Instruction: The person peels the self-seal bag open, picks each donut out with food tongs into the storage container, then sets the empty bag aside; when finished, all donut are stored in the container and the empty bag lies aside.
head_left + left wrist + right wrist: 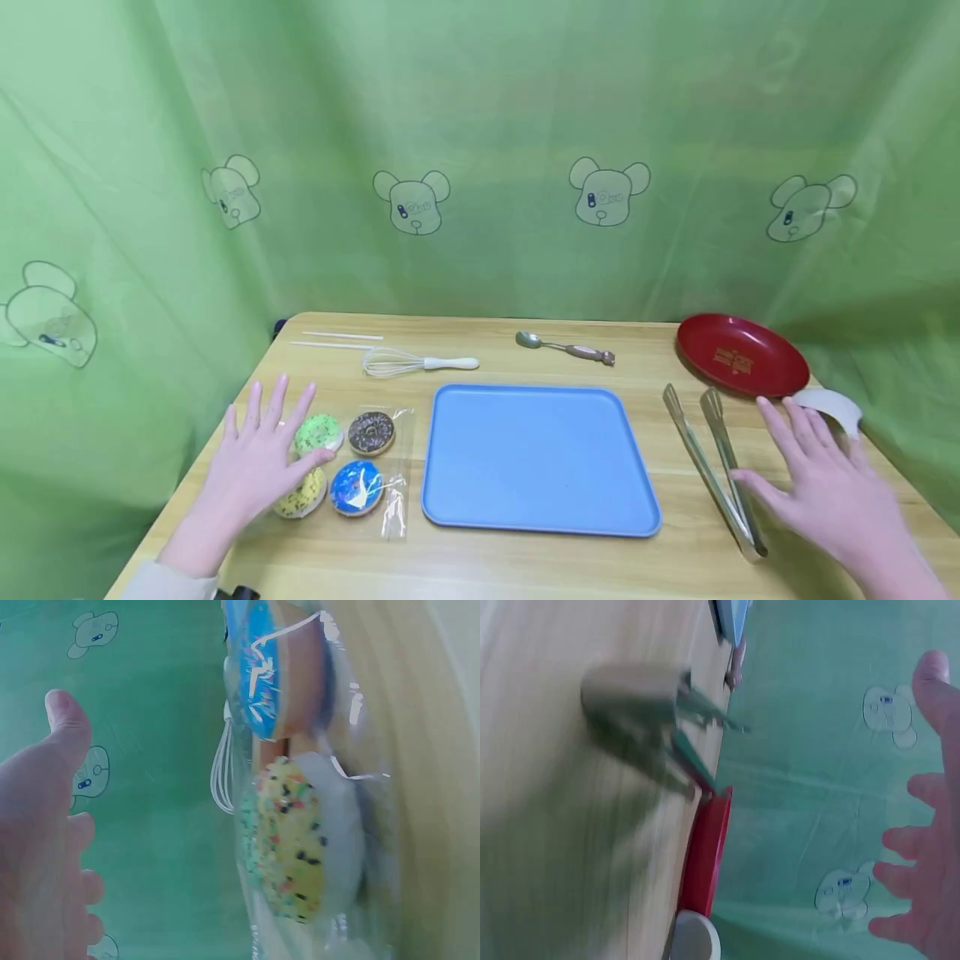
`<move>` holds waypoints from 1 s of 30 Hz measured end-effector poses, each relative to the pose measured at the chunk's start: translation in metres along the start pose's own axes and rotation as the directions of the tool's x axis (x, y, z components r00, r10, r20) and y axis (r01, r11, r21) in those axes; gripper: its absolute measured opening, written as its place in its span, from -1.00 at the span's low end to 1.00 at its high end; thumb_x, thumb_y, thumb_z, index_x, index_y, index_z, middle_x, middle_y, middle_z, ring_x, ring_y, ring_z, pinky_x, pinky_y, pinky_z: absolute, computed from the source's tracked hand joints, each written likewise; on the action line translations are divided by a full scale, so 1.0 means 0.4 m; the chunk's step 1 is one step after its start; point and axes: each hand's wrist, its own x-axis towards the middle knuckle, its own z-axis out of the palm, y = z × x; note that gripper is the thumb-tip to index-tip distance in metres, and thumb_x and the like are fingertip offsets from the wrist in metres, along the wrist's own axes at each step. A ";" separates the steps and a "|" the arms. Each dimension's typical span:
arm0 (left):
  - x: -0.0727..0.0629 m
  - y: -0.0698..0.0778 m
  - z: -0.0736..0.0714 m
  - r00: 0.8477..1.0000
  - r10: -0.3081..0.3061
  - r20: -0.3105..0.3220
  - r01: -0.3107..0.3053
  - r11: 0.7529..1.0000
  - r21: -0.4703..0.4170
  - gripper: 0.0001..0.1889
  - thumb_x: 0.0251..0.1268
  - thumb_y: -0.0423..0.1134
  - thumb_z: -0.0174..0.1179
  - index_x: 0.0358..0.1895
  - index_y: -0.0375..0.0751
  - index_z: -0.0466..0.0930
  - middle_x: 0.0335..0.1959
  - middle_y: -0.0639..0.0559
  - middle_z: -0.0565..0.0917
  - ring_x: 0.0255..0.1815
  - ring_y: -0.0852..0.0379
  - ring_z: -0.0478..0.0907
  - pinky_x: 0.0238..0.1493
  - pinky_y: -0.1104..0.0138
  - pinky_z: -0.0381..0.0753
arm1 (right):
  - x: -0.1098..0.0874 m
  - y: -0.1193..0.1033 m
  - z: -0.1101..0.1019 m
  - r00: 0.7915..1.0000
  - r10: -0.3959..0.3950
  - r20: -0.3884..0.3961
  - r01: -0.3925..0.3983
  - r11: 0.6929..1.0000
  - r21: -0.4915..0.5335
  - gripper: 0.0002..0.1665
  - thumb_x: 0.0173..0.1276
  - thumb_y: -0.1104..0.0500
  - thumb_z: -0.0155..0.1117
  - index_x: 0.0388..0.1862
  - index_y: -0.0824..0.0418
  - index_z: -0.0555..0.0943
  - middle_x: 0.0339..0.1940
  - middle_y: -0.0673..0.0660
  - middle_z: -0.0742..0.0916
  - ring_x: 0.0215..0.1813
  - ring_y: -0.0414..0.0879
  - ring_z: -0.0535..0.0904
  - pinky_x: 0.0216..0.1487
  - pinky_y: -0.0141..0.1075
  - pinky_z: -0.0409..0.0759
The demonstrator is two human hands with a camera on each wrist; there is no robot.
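Observation:
My left hand (258, 454) hovers with spread fingers over a clear bag of doughnuts at the table's left. In it lie a green doughnut (318, 432), a chocolate doughnut (372, 432), a blue doughnut (357, 487) and a yellow doughnut (289, 840), partly covered by the hand in the head view. On the other side, my right hand (832, 492) is also spread, above the table and right of the metal tongs (712, 475). Its fingers partly hide a white cup or bowl (832, 406). Neither hand holds anything. A blue tray (536, 458) lies between the hands.
Toward the back are a pair of white chopsticks (333, 345), a whisk (420, 362) and a spoon (566, 347). A red oval plate (742, 354) sits at the back right. Green curtains (480, 250) surround the wooden table (525, 571).

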 end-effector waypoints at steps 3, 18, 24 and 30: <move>-0.008 -0.005 0.004 1.000 -0.001 0.024 0.001 1.000 -0.030 -0.11 0.21 0.34 -0.04 0.48 0.03 -0.19 0.46 -0.26 -0.22 0.41 -0.30 -0.43 0.30 -0.22 -0.44 | 0.004 -0.029 0.003 0.999 -0.036 -0.034 0.036 0.999 0.006 0.18 0.13 -0.28 0.25 0.51 0.10 -0.16 0.46 0.37 -0.01 0.46 0.21 -0.27 0.33 -0.04 -0.61; -0.057 0.008 0.040 0.988 -0.003 0.156 0.048 0.957 -0.284 -0.04 0.26 0.22 0.03 0.47 -0.18 -0.34 0.43 -0.35 -0.33 0.40 -0.28 -0.51 0.33 -0.15 -0.41 | 0.037 -0.219 0.061 0.980 -0.160 -0.115 0.177 0.973 0.148 0.02 0.11 -0.21 0.32 0.46 0.06 0.12 0.42 0.20 0.26 0.42 0.06 0.14 0.44 -0.28 -0.17; -0.073 0.015 0.076 0.990 0.016 0.143 0.025 0.959 -0.282 0.00 0.20 0.27 0.05 0.45 -0.31 -0.24 0.41 -0.40 -0.35 0.40 -0.33 -0.46 0.32 -0.16 -0.39 | 0.052 -0.296 0.087 0.948 -0.223 -0.226 0.276 0.931 0.240 -0.10 0.04 -0.12 0.42 0.35 0.10 0.34 0.20 0.18 0.55 0.12 0.13 0.51 0.18 -0.10 0.42; -0.086 0.018 0.100 0.990 0.031 0.137 0.009 0.961 -0.277 0.00 0.18 0.30 0.03 0.43 -0.38 -0.14 0.41 -0.42 -0.35 0.39 -0.38 -0.42 0.35 -0.11 -0.44 | 0.068 -0.403 0.119 0.934 -0.276 -0.226 0.346 0.852 0.392 -0.36 0.14 0.02 0.38 0.19 0.18 0.49 -0.01 0.08 0.68 -0.02 0.02 0.61 -0.05 -0.08 0.59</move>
